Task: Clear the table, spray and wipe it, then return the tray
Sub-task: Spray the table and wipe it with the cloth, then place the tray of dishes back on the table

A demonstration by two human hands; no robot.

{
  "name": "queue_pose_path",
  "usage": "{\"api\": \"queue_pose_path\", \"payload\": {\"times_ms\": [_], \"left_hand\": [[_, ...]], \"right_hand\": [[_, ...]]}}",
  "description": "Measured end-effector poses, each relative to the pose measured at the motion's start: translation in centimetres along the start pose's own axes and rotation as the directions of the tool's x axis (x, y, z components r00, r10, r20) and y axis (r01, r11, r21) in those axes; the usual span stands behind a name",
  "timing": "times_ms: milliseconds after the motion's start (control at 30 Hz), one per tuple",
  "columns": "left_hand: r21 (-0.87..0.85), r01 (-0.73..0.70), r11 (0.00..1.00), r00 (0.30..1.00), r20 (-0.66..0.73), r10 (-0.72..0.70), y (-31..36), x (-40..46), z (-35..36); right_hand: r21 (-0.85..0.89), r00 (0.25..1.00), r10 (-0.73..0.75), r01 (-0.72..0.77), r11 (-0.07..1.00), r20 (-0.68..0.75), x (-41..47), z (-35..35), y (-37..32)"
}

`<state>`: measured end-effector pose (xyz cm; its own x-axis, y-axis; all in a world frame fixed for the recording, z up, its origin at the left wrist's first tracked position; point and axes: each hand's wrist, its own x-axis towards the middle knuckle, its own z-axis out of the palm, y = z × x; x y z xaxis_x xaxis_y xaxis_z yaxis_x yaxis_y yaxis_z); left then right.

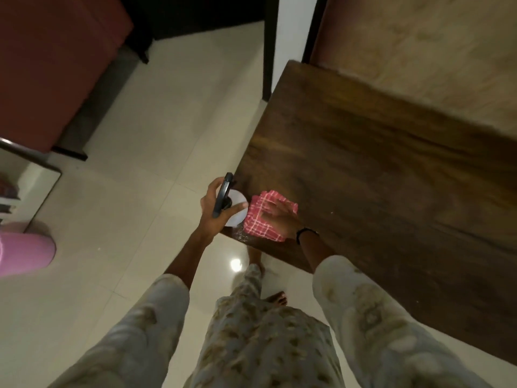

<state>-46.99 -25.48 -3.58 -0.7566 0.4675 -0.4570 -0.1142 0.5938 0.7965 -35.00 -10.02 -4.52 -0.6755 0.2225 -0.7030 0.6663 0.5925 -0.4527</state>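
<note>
Sleeves: my patterned pale sleeves [372,312] sat lowest in view, with bare feet on the tiled floor [156,175] beneath.
Left hand: my left hand [214,208] gripped the spray bottle [233,211], fingers [241,205] curled round its neck under the dark trigger head.
Bottle position: it hung just off the counter's near corner, over the floor.
Right hand: my right hand [279,217] lay flat on the red checked cloth [263,225], fingers spread and straight, pressing it down.
Cloth position: on the wooden counter [377,163], at that same corner, beside the bottle.
Wrist: a dark band [303,233] circled my right wrist.
Tray: I could not see it.
</note>
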Motion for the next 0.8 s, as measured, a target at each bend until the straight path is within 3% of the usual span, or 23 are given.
{"api": "queue_pose_path", "payload": {"times_ms": [67,100,200,300,367,533,800], "left_hand": [[0.043,0.068,0.997,0.991,-0.117,-0.062,0.2,-1.0,0.1],[0.072,0.175,0.982,0.973,-0.163,-0.161,0.5,-2.2,0.3],[0.005,0.355,0.935,0.915,-0.208,-0.346,1.6,-5.9,1.2],[-0.145,0.41,0.901,0.911,0.113,-0.397,4.6,-10.6,3.8],[-0.091,0.435,0.896,0.888,0.209,-0.41,6.5,-11.6,6.1],[-0.05,0.208,0.977,0.953,0.233,-0.191,14.0,-12.4,11.1],[-0.091,0.005,0.996,0.919,0.393,0.031,24.1,-14.1,18.5]], "right_hand": [[0.194,0.999,0.02,-0.012,0.981,-0.038,-1.6,-0.3,0.7],[0.266,0.996,0.013,0.011,0.964,-0.091,-3.2,-0.8,0.7],[0.395,0.983,0.074,-0.002,0.919,-0.166,-7.1,-2.0,1.5],[0.425,0.975,0.13,-0.042,0.904,-0.182,-11.4,-2.6,2.7],[0.47,0.961,0.176,-0.057,0.881,-0.214,-13.5,-2.6,4.2],[0.586,0.896,0.269,-0.012,0.81,-0.353,-19.7,-5.6,9.4],[0.694,0.747,0.437,0.044,0.719,-0.5,-28.4,-10.8,18.6]]}}
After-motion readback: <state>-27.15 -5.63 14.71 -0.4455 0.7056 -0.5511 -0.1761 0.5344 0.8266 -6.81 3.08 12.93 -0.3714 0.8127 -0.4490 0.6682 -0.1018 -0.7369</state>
